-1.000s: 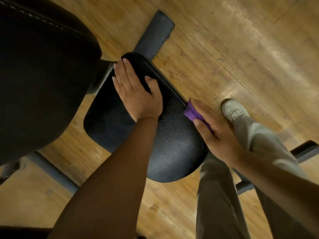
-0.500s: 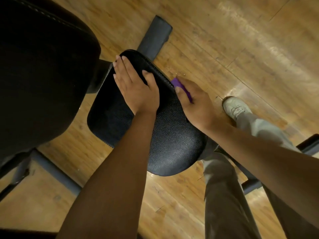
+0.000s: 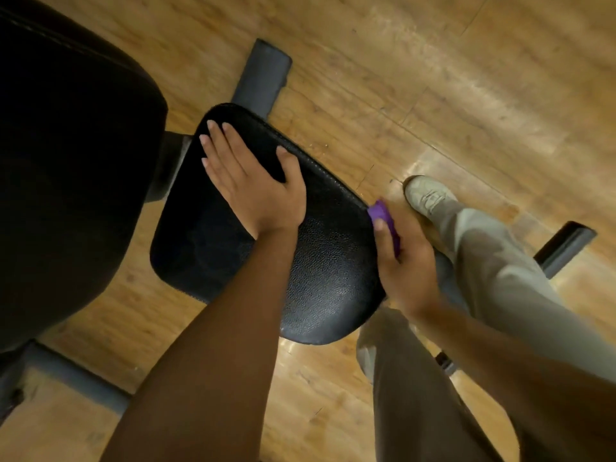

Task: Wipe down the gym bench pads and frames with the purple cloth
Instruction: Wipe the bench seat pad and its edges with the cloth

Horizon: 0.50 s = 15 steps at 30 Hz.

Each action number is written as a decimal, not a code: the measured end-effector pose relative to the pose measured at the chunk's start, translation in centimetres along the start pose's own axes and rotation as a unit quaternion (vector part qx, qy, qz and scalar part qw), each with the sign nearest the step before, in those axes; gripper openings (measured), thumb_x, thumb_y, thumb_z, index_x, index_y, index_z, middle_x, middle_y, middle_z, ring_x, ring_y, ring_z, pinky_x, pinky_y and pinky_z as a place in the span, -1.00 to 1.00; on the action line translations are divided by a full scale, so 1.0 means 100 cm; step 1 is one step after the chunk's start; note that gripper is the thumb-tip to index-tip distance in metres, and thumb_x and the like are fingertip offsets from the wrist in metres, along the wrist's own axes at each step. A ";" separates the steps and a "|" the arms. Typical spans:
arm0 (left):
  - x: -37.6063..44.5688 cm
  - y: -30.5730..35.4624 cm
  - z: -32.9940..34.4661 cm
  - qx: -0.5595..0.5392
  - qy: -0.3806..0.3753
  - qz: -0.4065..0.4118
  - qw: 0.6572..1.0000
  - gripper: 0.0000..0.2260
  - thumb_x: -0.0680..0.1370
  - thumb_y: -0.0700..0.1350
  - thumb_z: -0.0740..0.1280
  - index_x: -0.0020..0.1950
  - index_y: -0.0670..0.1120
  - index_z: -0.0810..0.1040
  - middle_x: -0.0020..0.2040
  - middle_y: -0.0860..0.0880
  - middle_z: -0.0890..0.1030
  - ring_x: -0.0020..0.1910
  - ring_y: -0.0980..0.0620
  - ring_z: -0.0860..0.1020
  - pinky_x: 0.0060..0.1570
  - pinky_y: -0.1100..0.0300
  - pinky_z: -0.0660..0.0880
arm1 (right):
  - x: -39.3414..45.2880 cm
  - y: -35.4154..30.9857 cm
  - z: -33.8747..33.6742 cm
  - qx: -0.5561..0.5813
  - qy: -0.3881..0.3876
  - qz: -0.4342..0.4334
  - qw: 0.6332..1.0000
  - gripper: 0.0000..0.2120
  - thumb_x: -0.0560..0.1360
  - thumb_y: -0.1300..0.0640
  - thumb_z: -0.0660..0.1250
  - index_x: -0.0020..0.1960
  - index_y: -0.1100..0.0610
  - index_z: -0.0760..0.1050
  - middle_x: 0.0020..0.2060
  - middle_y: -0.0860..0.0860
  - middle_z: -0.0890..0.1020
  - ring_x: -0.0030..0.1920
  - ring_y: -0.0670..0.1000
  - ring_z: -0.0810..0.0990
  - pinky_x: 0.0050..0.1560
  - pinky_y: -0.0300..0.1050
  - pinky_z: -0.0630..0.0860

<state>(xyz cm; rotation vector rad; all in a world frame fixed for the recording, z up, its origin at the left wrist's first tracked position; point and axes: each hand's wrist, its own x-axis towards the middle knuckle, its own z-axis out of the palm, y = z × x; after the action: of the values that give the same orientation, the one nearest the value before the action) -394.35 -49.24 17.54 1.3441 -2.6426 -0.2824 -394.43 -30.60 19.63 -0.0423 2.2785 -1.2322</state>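
Purple cloth [image 3: 383,216] bunched against the right edge of the black seat pad [image 3: 333,275], pinched there by the right hand [image 3: 405,261], thumb on top of the pad rim and fingers curled round the cloth out of sight below. Left hand [image 3: 253,181] flat on the pad's upper surface, fingers straight and together, gripping nothing. Larger black back pad [image 3: 66,161] just beside, to the left. Grey frame bars [image 3: 266,78] beneath on wooden floor [image 3: 466,78]. Pale shoe [image 3: 426,195] near the cloth.
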 end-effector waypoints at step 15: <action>-0.003 -0.004 0.000 -0.036 -0.015 0.000 0.999 -0.30 0.53 0.18 0.09 0.53 -0.24 0.16 0.56 -0.17 0.12 0.56 -0.13 0.01 0.52 -0.05 -0.10 | -0.120 0.012 0.053 0.047 0.131 0.084 0.987 -0.45 0.63 0.06 0.08 0.55 0.11 -0.03 0.53 -0.10 0.00 0.51 -0.23 -0.07 0.45 -0.40 -0.09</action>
<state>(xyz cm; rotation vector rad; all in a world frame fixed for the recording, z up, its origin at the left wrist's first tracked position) -393.86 -49.20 17.39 1.3283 -2.6305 -0.3969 -381.46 -30.67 21.72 0.3600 2.3803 -1.3178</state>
